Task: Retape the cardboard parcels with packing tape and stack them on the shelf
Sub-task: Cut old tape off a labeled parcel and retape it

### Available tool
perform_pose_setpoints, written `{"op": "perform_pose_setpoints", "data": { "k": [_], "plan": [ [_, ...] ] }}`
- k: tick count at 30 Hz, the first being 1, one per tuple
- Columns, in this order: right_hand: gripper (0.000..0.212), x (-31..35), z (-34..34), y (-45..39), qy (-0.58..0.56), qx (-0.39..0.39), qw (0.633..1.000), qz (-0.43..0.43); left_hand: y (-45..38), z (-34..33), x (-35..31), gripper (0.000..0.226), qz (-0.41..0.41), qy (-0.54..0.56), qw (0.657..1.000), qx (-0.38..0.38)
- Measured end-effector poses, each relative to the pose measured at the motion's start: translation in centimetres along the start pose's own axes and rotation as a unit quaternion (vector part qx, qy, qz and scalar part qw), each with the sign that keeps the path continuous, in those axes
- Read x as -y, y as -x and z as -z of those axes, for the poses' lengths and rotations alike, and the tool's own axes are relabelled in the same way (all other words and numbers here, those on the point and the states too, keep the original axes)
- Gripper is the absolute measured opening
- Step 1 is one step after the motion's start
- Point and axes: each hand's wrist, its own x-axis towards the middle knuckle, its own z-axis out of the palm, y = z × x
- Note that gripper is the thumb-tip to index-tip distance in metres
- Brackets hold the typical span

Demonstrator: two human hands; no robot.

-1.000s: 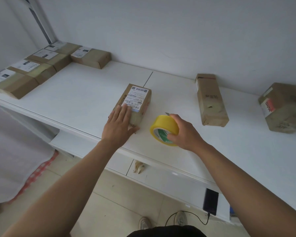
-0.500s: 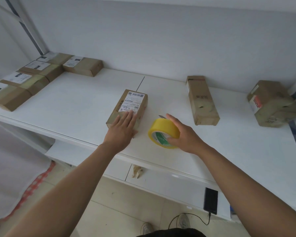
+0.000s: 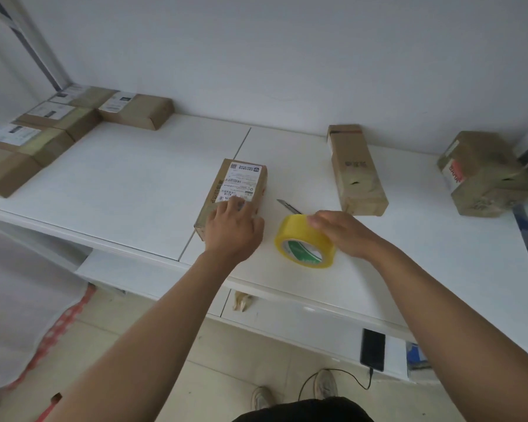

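A small cardboard parcel (image 3: 241, 181) with a white shipping label lies in the middle of the white shelf (image 3: 128, 190). My left hand (image 3: 232, 231) rests flat on its near end, fingers straight over the label's lower edge. Just right of it a yellow packing tape roll (image 3: 302, 242) stands tilted on the shelf. My right hand (image 3: 346, 236) holds it from the right, with fingers curled over its top. A knife blade (image 3: 288, 206) pokes out on the shelf behind the roll.
A long parcel (image 3: 355, 175) lies right of centre by the wall, and a cube-shaped parcel (image 3: 482, 175) sits at the far right. Several labelled parcels (image 3: 134, 112) line the left back corner. A phone (image 3: 372, 350) on a cable lies on the lower ledge.
My right hand's fingers have slid further over the top of the tape roll, and more of the knife blade shows. My left hand stays on the parcel.
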Motion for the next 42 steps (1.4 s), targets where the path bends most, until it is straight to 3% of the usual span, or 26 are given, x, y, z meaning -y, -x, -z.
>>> {"op": "perform_pose_setpoints", "data": {
  "k": [3, 5, 8, 10, 13, 16, 20, 22, 25, 28, 31, 34, 37, 42],
  "plan": [
    [0.038, -0.8, -0.6, -0.3, -0.093, 0.036, 0.995, -0.015, -0.8, -0.4, 0.2, 0.047, 0.020, 0.016, 0.999, -0.030],
    [0.052, -2.2, -1.2, -0.3, -0.164, 0.026, 0.986, -0.028, -1.5, -1.0, 0.6, 0.046, 0.028, 0.061, 0.997, -0.036],
    [0.081, -3.9, -2.2, -0.1, -0.242, 0.004, 0.970, -0.033, -2.2, -1.7, 0.9, 0.057, 0.053, 0.081, 0.995, 0.037],
    [0.078, -3.6, -2.4, -0.2, -0.252, -0.018, 0.967, -0.034, -2.6, -1.8, 0.9, 0.069, 0.056, 0.046, 0.994, 0.083],
    [0.057, -1.9, -1.3, -0.6, -0.155, -0.037, 0.987, -0.029, -2.7, -1.6, 0.9, 0.073, 0.058, 0.007, 0.992, 0.109],
    [0.064, -1.1, 1.5, 0.0, 0.012, -0.031, 0.999, -0.040, -2.8, -1.5, 0.9, 0.075, 0.069, -0.004, 0.990, 0.124],
    [0.069, -1.4, 4.5, 2.1, 0.250, 0.006, 0.958, -0.142, -3.0, -1.7, 0.8, 0.080, 0.068, -0.022, 0.989, 0.127],
    [0.068, -0.8, 4.6, 2.0, 0.311, 0.033, 0.937, -0.157, -3.0, -1.7, 0.7, 0.082, 0.070, -0.029, 0.988, 0.131],
    [0.077, 1.2, 5.0, 1.3, 0.337, 0.072, 0.923, -0.168, -3.0, -1.5, 0.6, 0.084, 0.072, -0.044, 0.987, 0.134],
    [0.084, 3.8, 5.0, -0.8, 0.323, 0.016, 0.936, -0.138, -2.9, -1.5, 0.6, 0.085, 0.076, -0.042, 0.987, 0.135],
    [0.065, 6.2, 2.9, -5.5, 0.313, -0.051, 0.944, -0.085, -2.9, -1.3, 0.4, 0.083, 0.080, -0.036, 0.986, 0.140],
    [0.042, 6.1, -0.6, -9.1, 0.339, -0.028, 0.933, -0.113, -2.8, -1.0, 0.4, 0.078, 0.081, -0.027, 0.987, 0.138],
    [0.039, 4.3, -2.2, -9.9, 0.357, -0.005, 0.921, -0.158, -2.7, -1.0, 0.4, 0.075, 0.081, -0.023, 0.987, 0.135],
    [0.044, 2.6, -1.6, -9.9, 0.394, 0.031, 0.906, -0.150, -2.8, -1.0, 0.8, 0.074, 0.071, -0.026, 0.988, 0.132]
  ]
}}
